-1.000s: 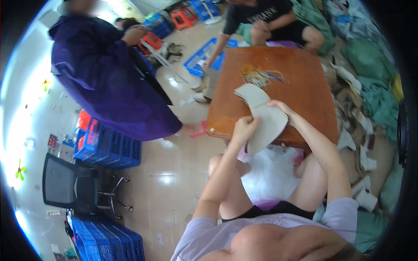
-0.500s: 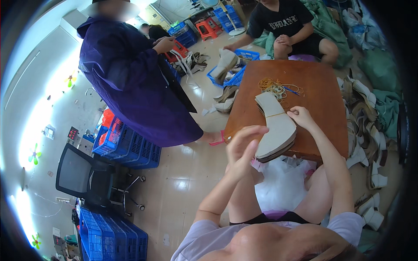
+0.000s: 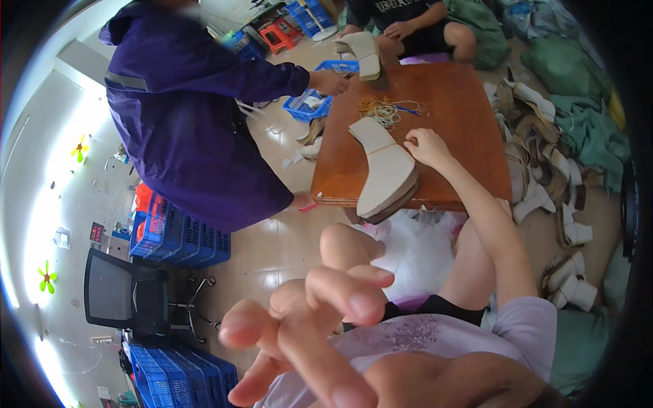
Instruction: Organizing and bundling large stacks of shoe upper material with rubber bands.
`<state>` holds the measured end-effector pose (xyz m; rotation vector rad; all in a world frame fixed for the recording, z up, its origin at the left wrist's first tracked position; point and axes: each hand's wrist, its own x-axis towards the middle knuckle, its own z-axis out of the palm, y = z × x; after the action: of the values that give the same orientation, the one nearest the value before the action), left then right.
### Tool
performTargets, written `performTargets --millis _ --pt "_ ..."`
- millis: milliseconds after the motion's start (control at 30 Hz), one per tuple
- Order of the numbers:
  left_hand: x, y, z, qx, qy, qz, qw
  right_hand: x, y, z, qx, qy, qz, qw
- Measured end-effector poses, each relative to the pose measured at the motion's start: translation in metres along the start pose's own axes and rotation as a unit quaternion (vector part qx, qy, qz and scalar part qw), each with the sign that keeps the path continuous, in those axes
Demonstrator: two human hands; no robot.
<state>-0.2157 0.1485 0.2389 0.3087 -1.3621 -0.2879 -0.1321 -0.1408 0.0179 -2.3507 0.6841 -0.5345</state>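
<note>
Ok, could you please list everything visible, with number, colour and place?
table: 1, brown, centre
stack: 1, off-white over brown, overhanging near table edge
bands: 1 tangle, yellow and white, behind stack
bundle: 1, off-white and brown, far table corner
basket: 1, blue, beyond table's left edge
pieces: many, off-white and brown, both sides of table
bag: 1, white, below table edge
sacks: several, green, right
chair: 1, black, left
crates: several, blue, left and top
stool: at least 1, red, top
flower shapes: 2, orange and green, far left
co-workers: 2, in purple, left, and black, top
left hand: 1, bare, near camera
right hand: 1, bare, beside stack
</note>
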Motion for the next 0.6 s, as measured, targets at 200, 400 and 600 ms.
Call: performTargets --millis 200,400,600 --pt "-0.007 0.031 0.026 -0.029 -0.059 -0.115 0.991 0.005 0.012 -0.005 -0.009 0.016 0.016 1.0" --pt "-0.007 0.042 0.054 -0.011 -0.045 -0.135 0.99 0.009 0.011 -0.008 -0.002 0.013 0.013 1.0" --pt "-0.004 0.038 0.038 -0.03 -0.16 -0.108 0.981 0.005 0.015 -0.011 0.01 0.021 0.007 1.0"
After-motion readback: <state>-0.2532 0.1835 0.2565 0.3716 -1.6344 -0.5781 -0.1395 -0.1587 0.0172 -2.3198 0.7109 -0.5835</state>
